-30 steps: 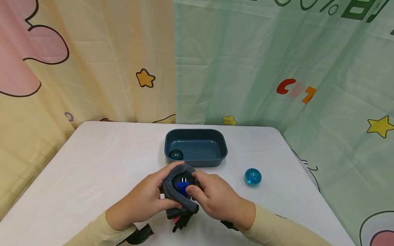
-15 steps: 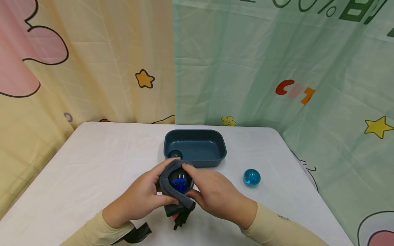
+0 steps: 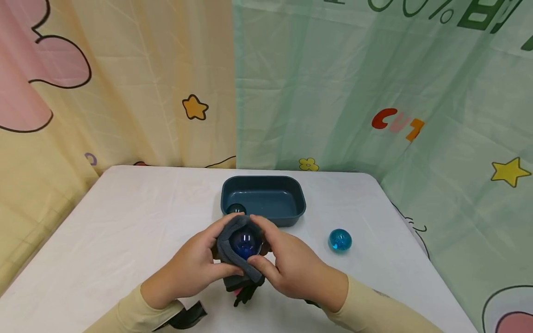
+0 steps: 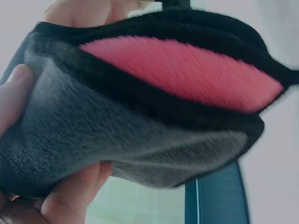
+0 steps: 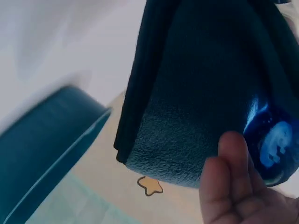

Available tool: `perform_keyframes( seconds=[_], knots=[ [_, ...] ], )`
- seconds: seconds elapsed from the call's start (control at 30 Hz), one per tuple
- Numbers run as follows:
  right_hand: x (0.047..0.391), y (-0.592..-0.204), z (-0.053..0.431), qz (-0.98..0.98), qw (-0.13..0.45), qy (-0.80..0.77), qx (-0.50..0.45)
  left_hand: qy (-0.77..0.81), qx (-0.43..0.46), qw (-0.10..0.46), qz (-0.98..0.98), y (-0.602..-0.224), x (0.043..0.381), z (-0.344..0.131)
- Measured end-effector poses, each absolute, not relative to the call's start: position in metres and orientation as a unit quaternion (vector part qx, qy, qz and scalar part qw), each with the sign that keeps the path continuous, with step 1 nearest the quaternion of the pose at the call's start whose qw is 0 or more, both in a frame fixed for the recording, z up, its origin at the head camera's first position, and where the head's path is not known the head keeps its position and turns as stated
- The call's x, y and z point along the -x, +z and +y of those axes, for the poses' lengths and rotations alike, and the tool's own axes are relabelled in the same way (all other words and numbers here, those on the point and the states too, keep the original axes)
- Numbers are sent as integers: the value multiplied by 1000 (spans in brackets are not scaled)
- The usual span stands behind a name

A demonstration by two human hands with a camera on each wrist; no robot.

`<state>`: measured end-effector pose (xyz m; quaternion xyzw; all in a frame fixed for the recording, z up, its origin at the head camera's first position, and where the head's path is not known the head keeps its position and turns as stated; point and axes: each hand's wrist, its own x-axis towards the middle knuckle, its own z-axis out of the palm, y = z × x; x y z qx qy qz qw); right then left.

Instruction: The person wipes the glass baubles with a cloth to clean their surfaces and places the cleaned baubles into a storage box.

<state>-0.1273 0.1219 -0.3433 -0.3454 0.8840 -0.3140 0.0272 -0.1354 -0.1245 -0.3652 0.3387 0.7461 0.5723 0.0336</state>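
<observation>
Left hand [image 3: 185, 268]: grips a dark grey fabric cloth [image 3: 226, 252], folded round a ball.
Right hand [image 3: 295, 268]: holds that transparent deep-blue round ball [image 3: 246, 243] from the other side.
Dark teal rectangular tray [image 3: 268, 220]: beyond both hands, a dark glossy round ball [image 3: 236, 209] in its near left corner.
Transparent turquoise round ball [image 3: 340, 240]: alone on the white-covered counter [image 3: 141, 222], right of the tray.
Backdrop: yellow fabric curtain [image 3: 129, 83] left, green fabric curtain [image 3: 308, 88] right.

A pale green fabric curtain [image 3: 291, 101] bore a red letter C [image 3: 377, 120], a pink letter U [image 3: 398, 125] and an orange, uncertain character [image 3: 416, 127]; higher up stood a cropped dark green percent sign [image 3: 436, 9].
</observation>
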Motion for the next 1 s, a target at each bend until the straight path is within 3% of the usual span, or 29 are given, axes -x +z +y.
perform_keyframes(
  seconds=[0.1,0.27,0.5,0.67,0.83,1.0],
  knots=[
    [126,-340,124,892,17,-260,369,589,-345,42,730,-366,136,-127],
    [126,-339,124,896,-56,-190,398,591,-351,52,724,-365,135,-128],
    [127,-345,121,878,47,-337,335,570,-352,59,740,-365,133,-124],
    [127,-347,121,880,38,-340,329,566,-346,44,747,-366,134,-124],
    [126,-340,123,893,11,-249,373,586,-340,44,734,-363,135,-126],
    [125,-339,124,896,-78,-172,401,587,-351,50,728,-362,134,-126]
  ],
)
